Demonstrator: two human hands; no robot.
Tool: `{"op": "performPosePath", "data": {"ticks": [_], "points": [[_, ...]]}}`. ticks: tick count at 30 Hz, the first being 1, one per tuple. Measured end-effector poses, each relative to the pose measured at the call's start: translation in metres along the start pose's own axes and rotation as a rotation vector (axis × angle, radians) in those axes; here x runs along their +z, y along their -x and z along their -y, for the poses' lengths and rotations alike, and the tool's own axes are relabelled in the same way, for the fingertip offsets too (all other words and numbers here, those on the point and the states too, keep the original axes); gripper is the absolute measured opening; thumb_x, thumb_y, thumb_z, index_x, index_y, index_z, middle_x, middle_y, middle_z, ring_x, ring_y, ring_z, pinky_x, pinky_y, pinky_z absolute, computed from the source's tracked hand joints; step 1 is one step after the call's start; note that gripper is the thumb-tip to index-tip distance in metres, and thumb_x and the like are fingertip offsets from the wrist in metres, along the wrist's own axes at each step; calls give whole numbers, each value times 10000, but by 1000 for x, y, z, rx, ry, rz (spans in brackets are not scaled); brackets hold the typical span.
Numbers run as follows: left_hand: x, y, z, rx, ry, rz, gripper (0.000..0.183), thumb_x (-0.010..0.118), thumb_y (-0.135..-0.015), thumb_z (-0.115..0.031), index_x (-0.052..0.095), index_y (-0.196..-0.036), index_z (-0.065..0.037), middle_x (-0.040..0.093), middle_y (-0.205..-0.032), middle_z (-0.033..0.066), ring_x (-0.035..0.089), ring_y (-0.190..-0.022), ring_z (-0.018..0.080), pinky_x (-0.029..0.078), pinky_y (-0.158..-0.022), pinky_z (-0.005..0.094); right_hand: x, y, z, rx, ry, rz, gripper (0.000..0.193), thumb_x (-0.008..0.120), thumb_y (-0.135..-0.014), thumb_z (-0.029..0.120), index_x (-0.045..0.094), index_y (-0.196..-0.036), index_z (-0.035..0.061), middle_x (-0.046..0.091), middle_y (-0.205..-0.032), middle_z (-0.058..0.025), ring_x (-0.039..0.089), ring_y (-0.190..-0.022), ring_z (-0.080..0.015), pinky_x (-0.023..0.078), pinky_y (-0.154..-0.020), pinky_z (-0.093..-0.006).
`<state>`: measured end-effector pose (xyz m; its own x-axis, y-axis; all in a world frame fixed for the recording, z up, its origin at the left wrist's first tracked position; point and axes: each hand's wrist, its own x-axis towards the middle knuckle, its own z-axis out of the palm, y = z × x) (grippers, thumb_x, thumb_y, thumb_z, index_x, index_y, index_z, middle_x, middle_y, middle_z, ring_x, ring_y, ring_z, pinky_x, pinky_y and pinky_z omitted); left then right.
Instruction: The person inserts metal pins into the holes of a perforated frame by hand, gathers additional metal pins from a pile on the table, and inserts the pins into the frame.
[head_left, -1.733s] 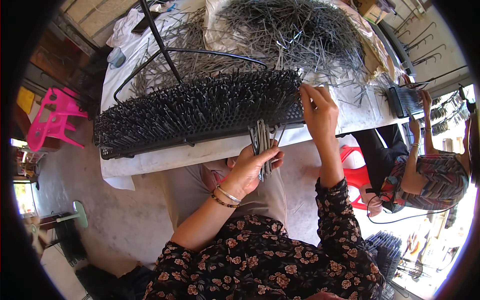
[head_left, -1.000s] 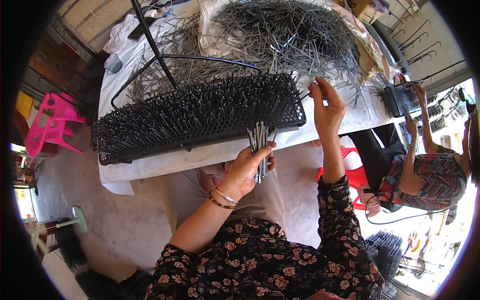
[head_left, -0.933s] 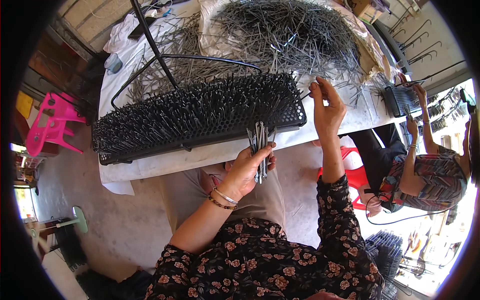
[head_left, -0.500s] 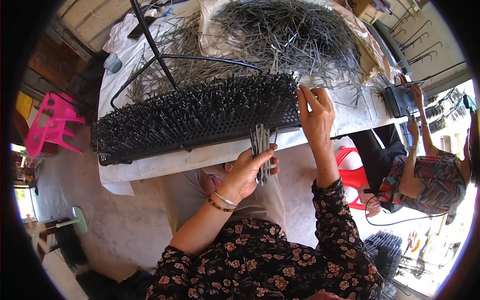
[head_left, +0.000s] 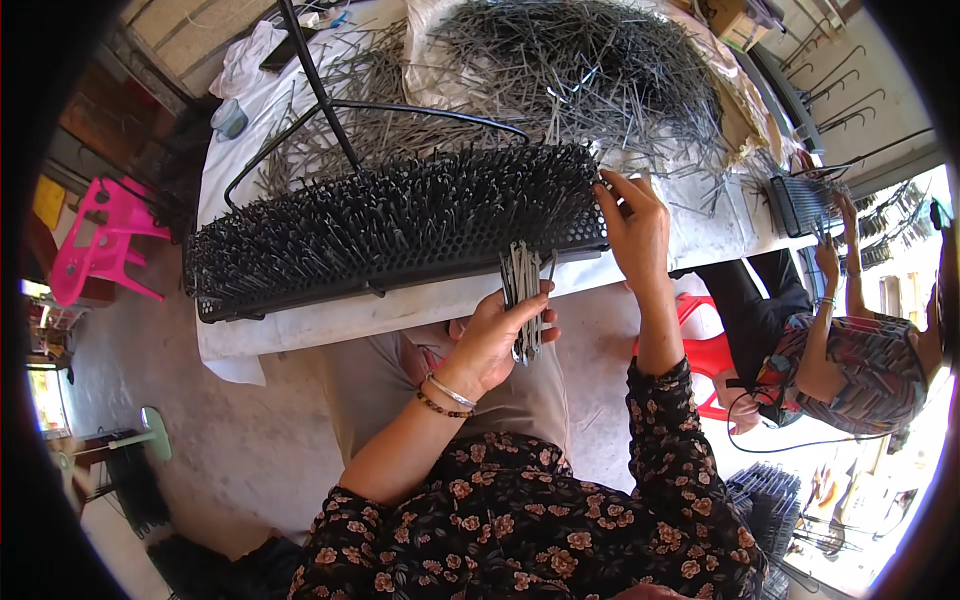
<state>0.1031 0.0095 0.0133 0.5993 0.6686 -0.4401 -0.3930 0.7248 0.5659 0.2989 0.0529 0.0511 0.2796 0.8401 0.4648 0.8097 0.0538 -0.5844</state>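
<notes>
A long black perforated rack [head_left: 400,270] lies along the near edge of the table, many thin dark metal pieces standing upright in its holes. Bare holes show along its near right strip. My left hand [head_left: 496,340] is closed round a bundle of thin grey metal strips [head_left: 524,290], just in front of the rack. At the rack's right end, my right hand [head_left: 636,218] has thumb and fingertips bent together in a pinch against the outermost pieces. Whatever lies between those fingertips is too small to make out.
Behind the rack, a large heap of loose metal strips [head_left: 590,60] covers the white-clothed table [head_left: 710,235]. A black bent-rod frame [head_left: 318,85] rises over the rack. A co-worker [head_left: 850,370] sits at right, hands at another rack [head_left: 795,203]. A pink stool [head_left: 105,240] stands left.
My right hand has shifted slightly right along the rack's end, its fingers still bent. The left hand keeps the bundle in nearly the same place. The view has tilted a little.
</notes>
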Motion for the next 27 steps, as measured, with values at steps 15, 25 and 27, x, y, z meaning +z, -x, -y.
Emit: {"op": "performPosePath", "data": {"ticks": [15,25,27], "points": [[0,-1,5,35,44,23,240,551,-911,-146,570,-1116,-22,588,-1038,40,582,-892,166,543,-781,368,-12,39,18,457,-730,232,221,649,-846,99,635,-1013,-45,662,-769,-57,581,-645,-76,466,-575,-203],[0,2,3,-4,-45,9,263,576,-895,-136,540,-1121,-8,561,-1048,47,563,-856,153,545,-725,338,15,5,4,-29,-392,-214,256,648,-819,13,625,-1073,-5,662,-789,-73,614,-696,-84,488,-638,-221],[-1,4,1,-2,-30,18,276,588,-889,-142,540,-1128,-14,559,-1050,45,569,-856,149,546,-718,331,19,4,5,-107,-328,-232,240,655,-811,9,635,-1050,-4,666,-803,-93,623,-694,-104,492,-631,-231]]}}
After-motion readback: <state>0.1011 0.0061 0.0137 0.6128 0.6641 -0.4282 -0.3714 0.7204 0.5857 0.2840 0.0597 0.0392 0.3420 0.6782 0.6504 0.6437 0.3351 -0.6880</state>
